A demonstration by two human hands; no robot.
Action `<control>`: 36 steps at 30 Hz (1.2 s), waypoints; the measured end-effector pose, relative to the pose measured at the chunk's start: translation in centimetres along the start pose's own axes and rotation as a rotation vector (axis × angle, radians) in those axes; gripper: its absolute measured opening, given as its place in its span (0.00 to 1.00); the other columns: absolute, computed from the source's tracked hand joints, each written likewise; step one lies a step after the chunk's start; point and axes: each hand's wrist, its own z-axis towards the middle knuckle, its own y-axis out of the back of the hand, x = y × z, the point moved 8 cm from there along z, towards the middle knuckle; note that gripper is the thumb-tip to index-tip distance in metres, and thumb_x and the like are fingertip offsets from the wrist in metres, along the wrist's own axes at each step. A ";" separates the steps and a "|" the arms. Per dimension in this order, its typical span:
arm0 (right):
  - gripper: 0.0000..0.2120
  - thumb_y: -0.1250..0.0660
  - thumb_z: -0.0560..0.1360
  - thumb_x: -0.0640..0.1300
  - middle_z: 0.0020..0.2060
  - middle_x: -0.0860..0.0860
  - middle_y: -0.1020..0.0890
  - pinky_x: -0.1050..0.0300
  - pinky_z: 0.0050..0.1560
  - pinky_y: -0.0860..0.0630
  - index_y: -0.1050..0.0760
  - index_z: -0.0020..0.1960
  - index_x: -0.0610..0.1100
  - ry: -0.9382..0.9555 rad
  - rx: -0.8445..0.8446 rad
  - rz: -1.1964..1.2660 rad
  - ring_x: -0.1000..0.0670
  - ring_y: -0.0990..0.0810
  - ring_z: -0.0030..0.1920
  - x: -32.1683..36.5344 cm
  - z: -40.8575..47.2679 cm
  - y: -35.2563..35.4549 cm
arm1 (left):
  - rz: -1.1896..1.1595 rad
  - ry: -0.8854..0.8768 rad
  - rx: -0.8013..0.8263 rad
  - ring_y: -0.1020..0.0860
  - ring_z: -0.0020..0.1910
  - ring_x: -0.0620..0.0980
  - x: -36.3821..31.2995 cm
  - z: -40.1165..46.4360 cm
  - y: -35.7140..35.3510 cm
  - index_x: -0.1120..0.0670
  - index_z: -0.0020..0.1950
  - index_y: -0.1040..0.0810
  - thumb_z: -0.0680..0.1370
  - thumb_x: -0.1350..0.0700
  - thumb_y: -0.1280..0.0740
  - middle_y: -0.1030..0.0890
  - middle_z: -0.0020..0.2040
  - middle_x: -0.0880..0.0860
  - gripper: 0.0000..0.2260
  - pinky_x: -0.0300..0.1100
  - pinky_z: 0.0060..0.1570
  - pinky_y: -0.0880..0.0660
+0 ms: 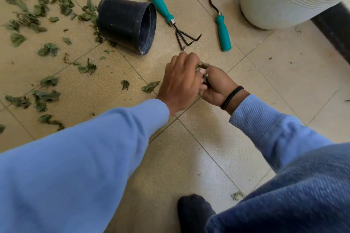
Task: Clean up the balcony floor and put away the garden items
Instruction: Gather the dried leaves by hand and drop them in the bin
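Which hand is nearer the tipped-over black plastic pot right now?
Left. The left hand is just below the black plastic pot's open rim; the right hand sits beyond it, farther from the pot.

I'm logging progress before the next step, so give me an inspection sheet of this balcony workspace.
Surface: beige tiled floor, bare near the person.
Job's things: black pot on its side; hand rake and second teal-handled tool lying beside it, apart.
Clutter: dry leaves scattered left of the pot.
Grippers: left hand and right hand together, both gripping a clump of leaves.
Cables: nothing seen.
Surroundings: white ribbed planter at upper right.
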 end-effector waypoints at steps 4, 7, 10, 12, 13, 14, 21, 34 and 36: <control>0.12 0.39 0.78 0.42 0.38 0.46 0.21 0.58 0.46 0.21 0.20 0.41 0.40 -0.078 0.191 0.244 0.50 0.20 0.41 -0.3 -1.3 -2.8 | 0.039 0.038 -0.091 0.30 0.48 0.53 -2.7 0.5 0.4 0.55 0.52 0.26 0.77 0.52 0.41 0.25 0.49 0.53 0.10 0.49 0.47 0.34; 0.13 0.42 0.80 0.43 0.46 0.45 0.20 0.58 0.58 0.23 0.20 0.49 0.38 -0.127 0.239 0.364 0.49 0.20 0.49 -0.2 -2.3 -2.7 | 0.157 -0.011 -0.112 0.29 0.50 0.53 -3.6 0.5 0.2 0.55 0.50 0.26 0.76 0.54 0.39 0.25 0.49 0.53 0.07 0.50 0.49 0.34; 0.16 0.45 0.84 0.46 0.55 0.42 0.20 0.52 0.66 0.26 0.24 0.60 0.37 -0.121 0.175 0.323 0.46 0.20 0.56 0.0 -2.9 -1.6 | 0.332 -0.122 -0.068 0.26 0.52 0.56 -3.9 0.2 -1.0 0.56 0.49 0.25 0.74 0.57 0.39 0.24 0.50 0.56 0.06 0.53 0.54 0.32; 0.19 0.44 0.84 0.50 0.50 0.43 0.17 0.51 0.57 0.20 0.20 0.54 0.38 -0.108 0.119 0.296 0.46 0.17 0.51 -0.1 -3.1 -0.7 | 0.414 -0.165 0.010 0.25 0.57 0.59 -4.1 -0.2 -2.4 0.57 0.52 0.24 0.75 0.58 0.39 0.22 0.53 0.57 0.08 0.55 0.59 0.32; 0.20 0.43 0.83 0.52 0.47 0.45 0.16 0.52 0.54 0.19 0.18 0.51 0.40 -0.104 0.092 0.285 0.47 0.16 0.49 -0.2 -3.2 -0.5 | 0.433 -0.163 0.054 0.25 0.60 0.60 -4.1 -0.4 -2.9 0.57 0.53 0.24 0.76 0.58 0.40 0.22 0.55 0.58 0.09 0.56 0.63 0.33; 0.20 0.42 0.83 0.54 0.45 0.46 0.16 0.52 0.52 0.18 0.18 0.49 0.41 -0.107 0.062 0.278 0.47 0.15 0.47 -0.4 -3.2 -0.1 | 0.443 -0.151 0.100 0.26 0.64 0.61 -4.1 -0.5 -3.4 0.58 0.56 0.24 0.77 0.57 0.41 0.22 0.57 0.59 0.10 0.58 0.66 0.34; 0.24 0.42 0.82 0.55 0.40 0.45 0.17 0.55 0.49 0.19 0.18 0.43 0.39 -0.158 0.053 0.316 0.48 0.17 0.42 -1.3 -2.9 -0.2 | 0.385 -0.179 0.386 0.36 0.76 0.61 -2.7 -1.4 -4.2 0.58 0.68 0.31 0.79 0.47 0.46 0.32 0.75 0.63 0.22 0.59 0.73 0.40; 0.18 0.41 0.83 0.55 0.28 0.48 0.27 0.59 0.32 0.24 0.25 0.44 0.42 -0.027 -0.043 0.205 0.52 0.27 0.30 -0.8 -0.4 -1.9 | 0.249 0.003 0.208 0.44 0.81 0.61 -2.6 -1.9 -1.2 0.56 0.83 0.52 0.81 0.59 0.45 0.35 0.79 0.59 0.31 0.60 0.78 0.48; 0.15 0.39 0.82 0.53 0.25 0.50 0.30 0.61 0.25 0.31 0.28 0.43 0.43 -0.043 -0.089 0.218 0.54 0.33 0.25 -0.7 0.2 -1.1 | 0.078 0.004 0.193 0.44 0.81 0.59 -2.3 -2.4 -0.2 0.59 0.83 0.52 0.82 0.57 0.42 0.36 0.79 0.60 0.32 0.57 0.79 0.49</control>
